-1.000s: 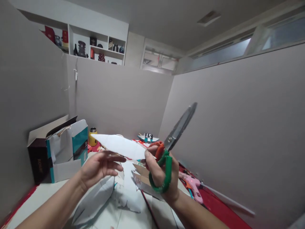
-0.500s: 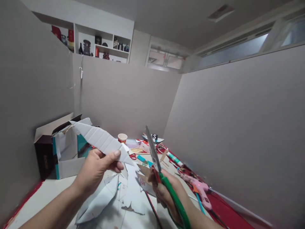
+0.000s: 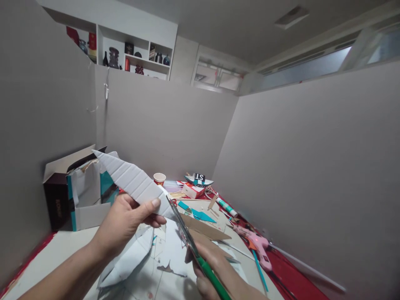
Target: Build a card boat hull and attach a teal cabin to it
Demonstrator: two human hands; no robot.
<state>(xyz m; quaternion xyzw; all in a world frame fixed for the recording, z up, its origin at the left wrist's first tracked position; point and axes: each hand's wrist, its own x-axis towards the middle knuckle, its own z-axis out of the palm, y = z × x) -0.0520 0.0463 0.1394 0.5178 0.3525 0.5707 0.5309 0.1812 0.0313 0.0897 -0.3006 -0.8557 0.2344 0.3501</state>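
The left hand (image 3: 129, 218) pinches a white, creased, pointed card strip (image 3: 129, 179) above the pale table (image 3: 67, 246); the right hand (image 3: 215, 260) wraps round green-handled metal scissors (image 3: 191, 243), blades (image 3: 176, 213) at the strip's lower right end, their opening hard to judge.

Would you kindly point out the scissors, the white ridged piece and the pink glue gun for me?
Scissors (image 3: 188, 240): head view, on the blades ahead of the green handle.
White ridged piece (image 3: 133, 182): head view, middle of its ridged face.
Pink glue gun (image 3: 260, 243): head view, on its body.
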